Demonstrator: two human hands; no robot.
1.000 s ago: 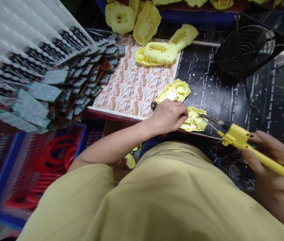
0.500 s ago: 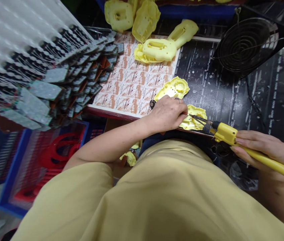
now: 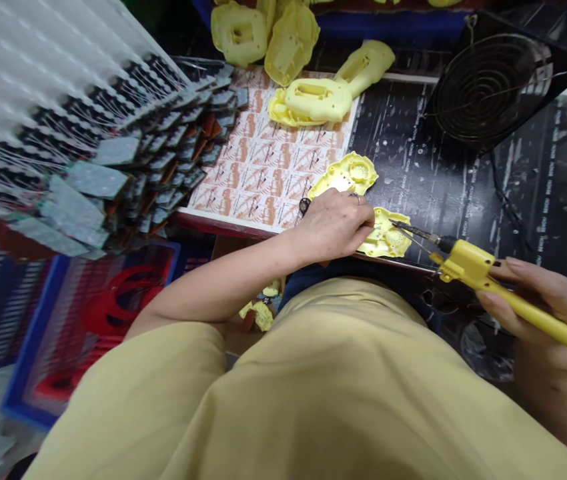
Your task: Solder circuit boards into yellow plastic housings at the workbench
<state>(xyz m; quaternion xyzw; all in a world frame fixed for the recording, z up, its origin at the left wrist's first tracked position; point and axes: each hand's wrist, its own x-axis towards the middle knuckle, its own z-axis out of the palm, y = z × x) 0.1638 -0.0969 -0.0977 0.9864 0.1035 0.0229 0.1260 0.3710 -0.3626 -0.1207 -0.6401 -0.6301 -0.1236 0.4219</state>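
A black fan (image 3: 483, 93) stands toward the right on the desk (image 3: 403, 150), with a yellow soldering gun (image 3: 471, 263) in the right hand (image 3: 556, 288), fingers curled around its handle. The left hand (image 3: 336, 223) has its fingers drawn together over the edge of the near yellow shell half (image 3: 388, 240), though what they pinch cannot be told. Just beyond lies the far yellow shell half (image 3: 343, 175), a small black round part (image 3: 304, 206) beside it.

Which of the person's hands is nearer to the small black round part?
Left. The left hand is close by the small black round part, on its right side; the right hand is much farther over, holding a yellow tool.
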